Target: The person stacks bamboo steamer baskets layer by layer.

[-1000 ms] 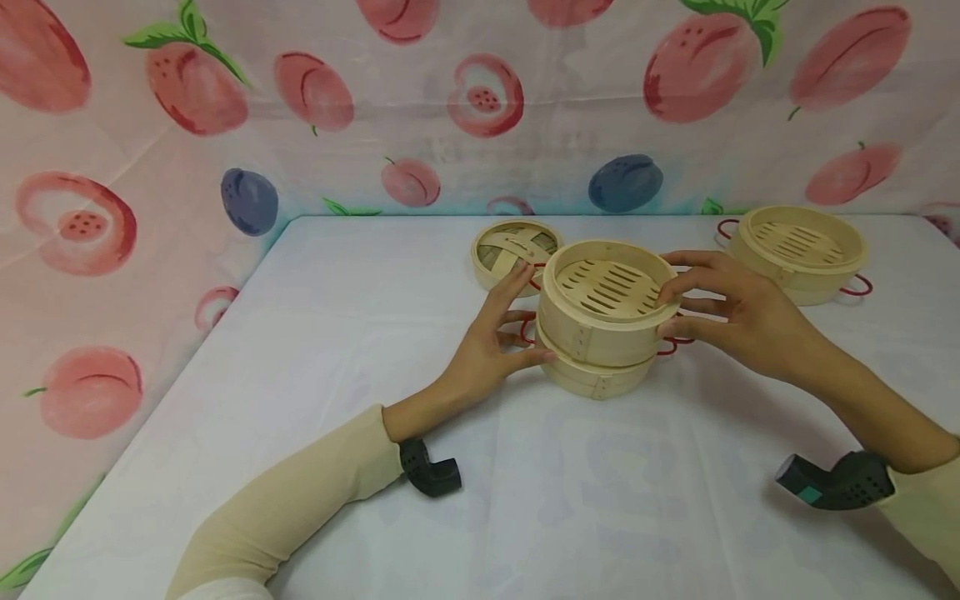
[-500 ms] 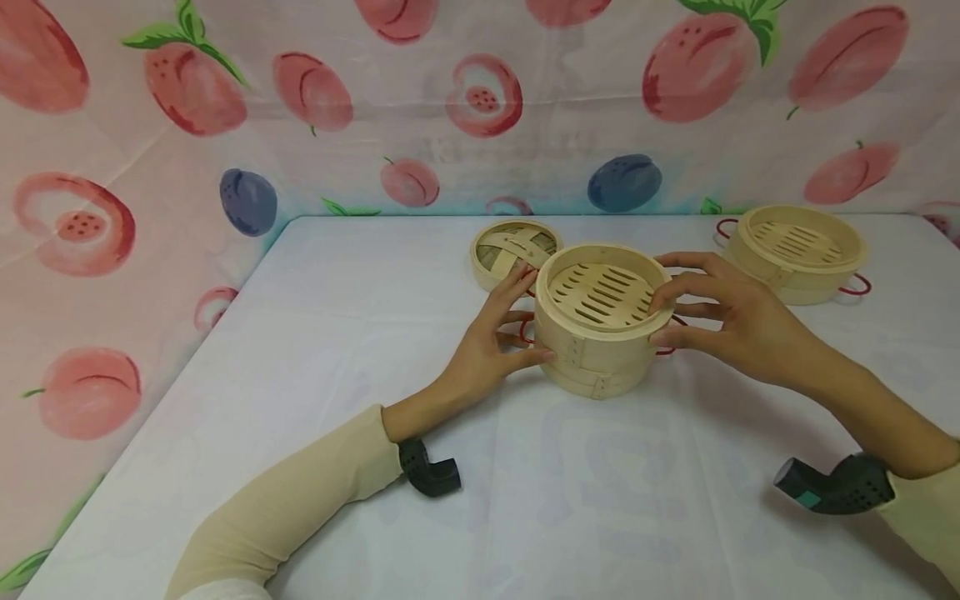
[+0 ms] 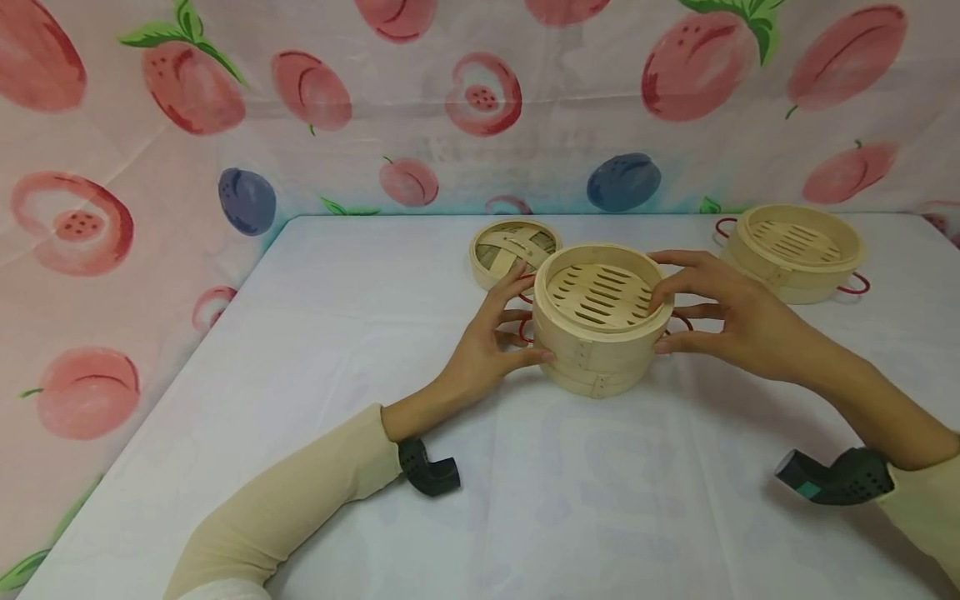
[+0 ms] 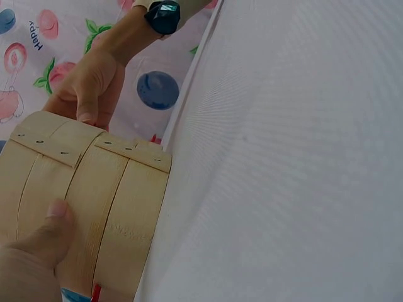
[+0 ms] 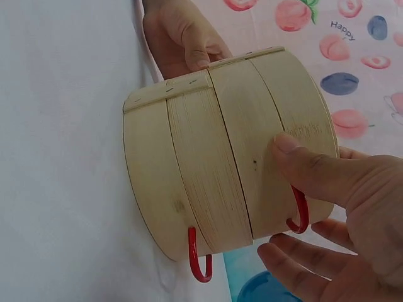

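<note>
Two round bamboo steamer baskets stand stacked near the table's middle. The upper basket (image 3: 600,352) has a slatted floor and sits level on the lower basket (image 3: 622,383). My left hand (image 3: 483,354) holds the stack's left side, thumb in front near the joint and fingers behind. My right hand (image 3: 738,312) grips the upper basket's right rim, a finger over the rim and the thumb on the outer wall. Red handles stick out at both sides; in the right wrist view one red handle (image 5: 302,211) lies beside my right thumb (image 5: 315,167). The stapled seams nearly line up.
A woven bamboo lid (image 3: 516,250) lies behind the stack to the left. A third steamer basket (image 3: 813,283) with red handles stands at the back right. White cloth covers the table (image 3: 360,300); a fruit-patterned curtain (image 3: 555,92) hangs behind it.
The upper basket has come down from a slightly raised position to sit flush on the lower one, turning a little. My right hand moved slightly left with it; my left hand stayed put.
</note>
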A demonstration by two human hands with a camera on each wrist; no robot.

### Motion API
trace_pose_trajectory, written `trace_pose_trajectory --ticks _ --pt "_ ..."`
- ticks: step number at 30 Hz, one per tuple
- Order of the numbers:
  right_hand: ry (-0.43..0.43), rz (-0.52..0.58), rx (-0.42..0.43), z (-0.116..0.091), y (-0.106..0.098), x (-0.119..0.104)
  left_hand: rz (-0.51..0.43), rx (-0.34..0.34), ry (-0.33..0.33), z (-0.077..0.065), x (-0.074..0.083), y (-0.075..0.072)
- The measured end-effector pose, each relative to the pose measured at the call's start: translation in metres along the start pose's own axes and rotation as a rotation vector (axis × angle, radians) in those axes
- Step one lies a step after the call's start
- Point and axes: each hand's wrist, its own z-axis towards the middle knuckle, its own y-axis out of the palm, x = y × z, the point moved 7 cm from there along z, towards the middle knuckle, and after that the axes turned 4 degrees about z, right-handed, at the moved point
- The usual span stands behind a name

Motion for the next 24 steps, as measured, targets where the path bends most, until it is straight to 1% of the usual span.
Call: trace_pose_trajectory --ticks 5,7,9,12,18,21,24 --pt "-0.028 0.015 -0.032 0.001 -0.002 0.001 -0.036 0.014 -0.022 0.000 -0.001 -0.001" --pt "-0.046 0.025 -0.047 0.000 -0.002 0.002 -0.049 0.017 -0.016 0.000 -0.001 -0.001" --pt "-0.053 0.025 -0.062 0.000 -0.003 0.002 -0.041 0.019 0.001 0.000 0.001 -0.001" --pt "-0.054 0.003 -0.073 -0.001 -0.004 0.004 -0.001 0.025 0.029 0.000 0.005 -0.002" --pt "-0.028 -0.033 -0.073 -0.001 -0.005 0.007 0.141 0.048 0.086 0.001 0.011 -0.004" --pt "-0.013 -0.027 -0.073 -0.002 -0.004 0.007 0.171 0.053 0.101 0.000 0.013 -0.004" --pt "-0.007 -0.023 -0.070 -0.002 -0.004 0.007 0.175 0.056 0.091 -0.001 0.014 -0.004"
